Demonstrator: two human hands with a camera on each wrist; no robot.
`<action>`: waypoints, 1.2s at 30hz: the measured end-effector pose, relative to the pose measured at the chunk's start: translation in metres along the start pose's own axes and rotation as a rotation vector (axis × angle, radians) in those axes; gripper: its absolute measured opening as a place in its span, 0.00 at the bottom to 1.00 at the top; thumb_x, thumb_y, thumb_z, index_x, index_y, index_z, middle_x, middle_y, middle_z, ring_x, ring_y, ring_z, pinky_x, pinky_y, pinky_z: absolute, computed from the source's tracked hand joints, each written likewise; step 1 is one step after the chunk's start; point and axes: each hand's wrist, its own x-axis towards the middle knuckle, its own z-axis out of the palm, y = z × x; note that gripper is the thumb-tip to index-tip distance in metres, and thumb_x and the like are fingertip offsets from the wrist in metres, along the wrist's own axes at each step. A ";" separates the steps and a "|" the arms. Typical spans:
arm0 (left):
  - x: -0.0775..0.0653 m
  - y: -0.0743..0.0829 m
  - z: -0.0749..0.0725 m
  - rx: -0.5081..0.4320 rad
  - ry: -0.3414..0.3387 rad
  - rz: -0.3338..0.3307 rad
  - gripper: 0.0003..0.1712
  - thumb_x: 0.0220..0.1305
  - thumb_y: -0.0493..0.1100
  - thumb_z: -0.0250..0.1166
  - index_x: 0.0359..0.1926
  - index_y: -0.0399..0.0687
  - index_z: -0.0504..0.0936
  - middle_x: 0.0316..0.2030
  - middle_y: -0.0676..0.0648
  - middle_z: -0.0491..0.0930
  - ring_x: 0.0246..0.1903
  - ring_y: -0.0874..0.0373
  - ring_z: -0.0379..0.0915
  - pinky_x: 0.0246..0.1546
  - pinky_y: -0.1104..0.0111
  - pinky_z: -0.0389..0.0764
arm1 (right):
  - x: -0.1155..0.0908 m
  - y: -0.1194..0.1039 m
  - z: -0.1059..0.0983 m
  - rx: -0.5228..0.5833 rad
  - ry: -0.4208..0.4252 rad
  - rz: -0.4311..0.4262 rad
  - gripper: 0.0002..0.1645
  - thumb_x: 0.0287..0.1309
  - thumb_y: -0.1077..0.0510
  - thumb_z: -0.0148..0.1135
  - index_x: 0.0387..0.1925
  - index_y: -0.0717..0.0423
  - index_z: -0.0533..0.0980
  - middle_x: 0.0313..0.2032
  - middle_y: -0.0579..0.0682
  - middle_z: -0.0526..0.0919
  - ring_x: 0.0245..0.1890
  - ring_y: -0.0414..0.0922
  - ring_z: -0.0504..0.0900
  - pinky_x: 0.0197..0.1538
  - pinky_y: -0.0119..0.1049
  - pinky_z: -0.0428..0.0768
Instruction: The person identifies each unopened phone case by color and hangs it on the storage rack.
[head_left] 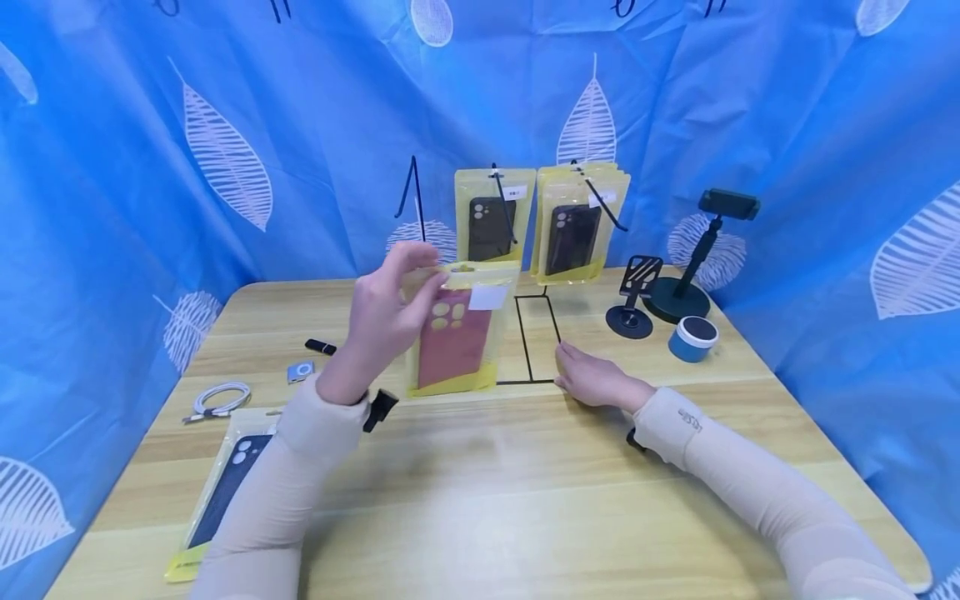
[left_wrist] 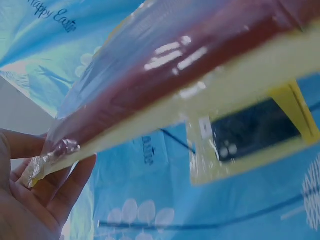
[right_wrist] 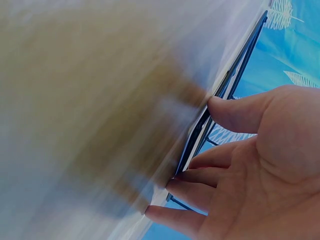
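Observation:
In my left hand (head_left: 393, 304) is a yellow-edged clear pouch with a red phone case (head_left: 453, 346), pinched at its top by thumb and fingers. The pouch hangs in front of a black wire display rack (head_left: 523, 337), near the rack's left hook (head_left: 414, 183). My right hand (head_left: 596, 379) is down on the tabletop, thumb and fingertips holding the rack's base bar (right_wrist: 195, 132). A pouch with a black phone case (head_left: 489, 225) hangs on the middle hook, and several more pouches (head_left: 576, 237) on the right one.
Right of the rack stand a black folding stand (head_left: 630, 321), a tall phone holder (head_left: 678, 296) and a blue round speaker (head_left: 692, 340). Leftward lie a white cable (head_left: 219, 400), a small blue player (head_left: 300, 372), a black stick (head_left: 321, 346) and a pouched dark phone case (head_left: 228, 492).

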 end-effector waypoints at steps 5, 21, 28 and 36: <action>0.018 0.004 0.024 -0.094 0.017 0.026 0.13 0.63 0.32 0.66 0.47 0.33 0.77 0.42 0.38 0.84 0.45 0.46 0.85 0.17 0.73 0.69 | 0.000 0.001 0.000 -0.006 0.012 -0.014 0.40 0.75 0.50 0.47 0.75 0.71 0.49 0.76 0.69 0.48 0.75 0.63 0.55 0.73 0.56 0.62; 0.035 -0.010 0.065 -0.092 -0.047 -0.148 0.13 0.69 0.39 0.63 0.51 0.40 0.75 0.45 0.40 0.86 0.10 0.57 0.60 0.10 0.71 0.55 | 0.002 0.002 0.003 0.006 0.017 0.005 0.41 0.74 0.49 0.48 0.75 0.69 0.48 0.76 0.68 0.48 0.74 0.62 0.57 0.72 0.57 0.64; 0.034 -0.021 0.072 -0.083 -0.070 -0.188 0.13 0.70 0.39 0.62 0.52 0.40 0.74 0.46 0.40 0.86 0.08 0.61 0.54 0.10 0.71 0.56 | 0.000 0.001 0.004 0.006 0.012 0.008 0.41 0.74 0.49 0.48 0.75 0.69 0.49 0.76 0.68 0.49 0.74 0.63 0.57 0.71 0.58 0.65; 0.049 -0.041 0.080 -0.034 -0.076 -0.259 0.14 0.70 0.41 0.62 0.53 0.41 0.74 0.49 0.40 0.85 0.10 0.60 0.52 0.13 0.70 0.56 | -0.002 -0.003 0.001 -0.005 0.015 0.022 0.40 0.74 0.50 0.48 0.75 0.70 0.51 0.76 0.67 0.50 0.74 0.62 0.57 0.72 0.57 0.64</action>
